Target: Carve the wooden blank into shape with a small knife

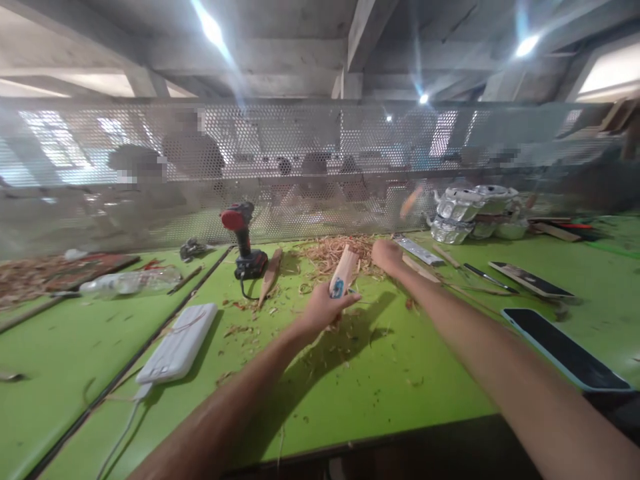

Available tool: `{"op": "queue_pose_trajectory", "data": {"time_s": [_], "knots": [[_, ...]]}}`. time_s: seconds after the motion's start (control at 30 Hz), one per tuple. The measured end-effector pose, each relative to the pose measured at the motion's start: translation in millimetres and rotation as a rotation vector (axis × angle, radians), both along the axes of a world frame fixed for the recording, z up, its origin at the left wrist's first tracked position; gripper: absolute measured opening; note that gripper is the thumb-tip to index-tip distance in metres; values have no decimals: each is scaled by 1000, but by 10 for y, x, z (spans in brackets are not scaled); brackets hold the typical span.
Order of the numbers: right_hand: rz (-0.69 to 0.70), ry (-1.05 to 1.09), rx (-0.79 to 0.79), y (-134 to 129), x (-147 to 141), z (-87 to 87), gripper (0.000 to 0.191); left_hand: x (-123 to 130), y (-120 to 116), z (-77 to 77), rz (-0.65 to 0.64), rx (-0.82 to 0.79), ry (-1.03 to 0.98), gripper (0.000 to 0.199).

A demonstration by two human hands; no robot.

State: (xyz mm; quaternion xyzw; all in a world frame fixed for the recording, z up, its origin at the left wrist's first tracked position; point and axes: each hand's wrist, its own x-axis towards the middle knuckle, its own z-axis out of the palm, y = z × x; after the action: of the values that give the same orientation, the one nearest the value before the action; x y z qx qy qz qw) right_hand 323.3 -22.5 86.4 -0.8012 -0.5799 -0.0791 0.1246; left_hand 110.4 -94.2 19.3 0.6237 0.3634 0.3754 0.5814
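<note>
My left hand (326,304) is closed around a pale piece of wood (345,270) with a blue mark on its face. The wood tilts upward above the green tabletop. Farther forward and to the right, my right hand (387,256) is curled shut at the edge of a heap of wood shavings (334,252); whatever its fingers hold is hidden. A metal strip (419,251) and a light wooden stick (421,269) lie just right of that hand. Loose shavings are scattered on the table beneath my left hand.
A red-and-black cordless drill (244,240) stands left, near a pointed wooden piece (271,277). A white power bank (177,342) with a cable, a plastic bottle (133,283), a phone (565,350) and foil-wrapped objects (453,213) surround the work area. A perforated screen (295,200) runs behind.
</note>
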Motion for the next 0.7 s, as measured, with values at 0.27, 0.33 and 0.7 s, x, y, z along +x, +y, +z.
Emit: {"op": "queue_pose_trajectory", "data": {"time_s": [0.27,0.33,0.7], "knots": [[165,-10,-53,-458,-395,-230,34,-74,84,37,17,-219,-254,52],[279,-32,-125,-585,-558,-281,35,-75,75,62,-13,-304,-353,59],[364,-132,-152,-720,-771,-339,33,-96,-22,266,124,-395,-304,72]]}}
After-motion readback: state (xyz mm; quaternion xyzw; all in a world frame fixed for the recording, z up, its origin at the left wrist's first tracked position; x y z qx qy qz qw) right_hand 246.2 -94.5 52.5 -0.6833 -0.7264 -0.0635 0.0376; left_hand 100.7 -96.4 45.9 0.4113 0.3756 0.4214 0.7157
